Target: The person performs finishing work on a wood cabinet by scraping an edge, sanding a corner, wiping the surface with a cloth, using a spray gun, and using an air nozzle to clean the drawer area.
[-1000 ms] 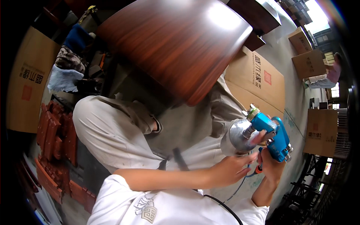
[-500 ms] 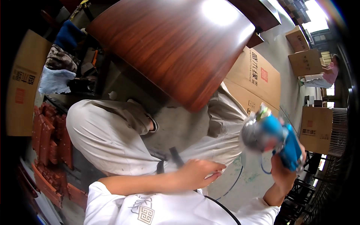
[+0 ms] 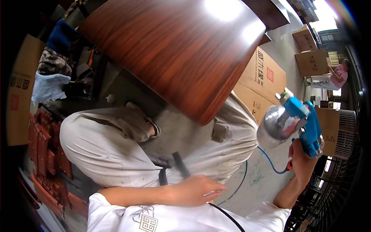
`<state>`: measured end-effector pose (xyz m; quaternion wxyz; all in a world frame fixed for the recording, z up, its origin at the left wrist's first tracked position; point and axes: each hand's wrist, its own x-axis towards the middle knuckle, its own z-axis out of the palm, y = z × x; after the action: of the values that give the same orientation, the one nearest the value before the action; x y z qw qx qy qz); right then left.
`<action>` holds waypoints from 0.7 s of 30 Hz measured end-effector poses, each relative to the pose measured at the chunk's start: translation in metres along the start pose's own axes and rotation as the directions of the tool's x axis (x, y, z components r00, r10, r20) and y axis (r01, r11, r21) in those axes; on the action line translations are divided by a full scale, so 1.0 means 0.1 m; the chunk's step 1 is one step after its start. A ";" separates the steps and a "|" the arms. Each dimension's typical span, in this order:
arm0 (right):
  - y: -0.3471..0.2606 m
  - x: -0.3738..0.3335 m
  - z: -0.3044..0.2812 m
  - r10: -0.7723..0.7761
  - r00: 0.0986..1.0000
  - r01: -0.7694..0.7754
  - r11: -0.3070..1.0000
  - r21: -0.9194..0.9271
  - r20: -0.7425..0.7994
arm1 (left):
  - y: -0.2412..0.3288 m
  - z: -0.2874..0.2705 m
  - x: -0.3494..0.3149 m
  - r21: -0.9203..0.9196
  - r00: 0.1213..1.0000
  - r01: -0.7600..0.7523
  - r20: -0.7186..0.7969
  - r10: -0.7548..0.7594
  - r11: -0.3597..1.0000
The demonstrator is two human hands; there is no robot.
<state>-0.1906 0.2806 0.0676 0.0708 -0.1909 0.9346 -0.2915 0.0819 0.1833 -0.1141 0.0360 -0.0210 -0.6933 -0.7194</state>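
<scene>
My right hand (image 3: pixel 303 158), raised at the right, is closed round the handle of a blue spray gun (image 3: pixel 311 133). The gun has a round silver cup (image 3: pixel 277 123), and a blue hose (image 3: pixel 266 156) runs down from beside the hand. In front of my shirt, over my lap, my left hand (image 3: pixel 195 189) is curled; a small shiny thing (image 3: pixel 211 193) shows at its fingers, too small to make out. Ahead of my knees stands a glossy reddish-brown wooden panel (image 3: pixel 174 58), apart from both hands.
Flat cardboard (image 3: pixel 266 73) leans beyond my right knee. Reddish-brown wooden parts (image 3: pixel 48 150) are stacked at my left, with cloths (image 3: pixel 50 85) on a dark stand behind them. At the far right another person (image 3: pixel 338 77) handles a cardboard box (image 3: pixel 312 62).
The spray gun has moved slightly right, with its hose now showing more. My left hand has shifted a little down and left, its fingers more curled. The view has shifted slightly.
</scene>
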 end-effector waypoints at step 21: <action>-0.08 0.01 0.39 -0.448 0.893 0.450 0.888 0.089 -0.048 | -0.05 0.07 0.07 0.006 0.997 -0.053 -0.048 0.053 0.999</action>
<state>-0.1797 0.2541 0.0397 -0.0014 -0.3943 0.8506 -0.3480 0.0745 0.1899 -0.1185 0.0719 -0.0220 -0.6931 -0.7169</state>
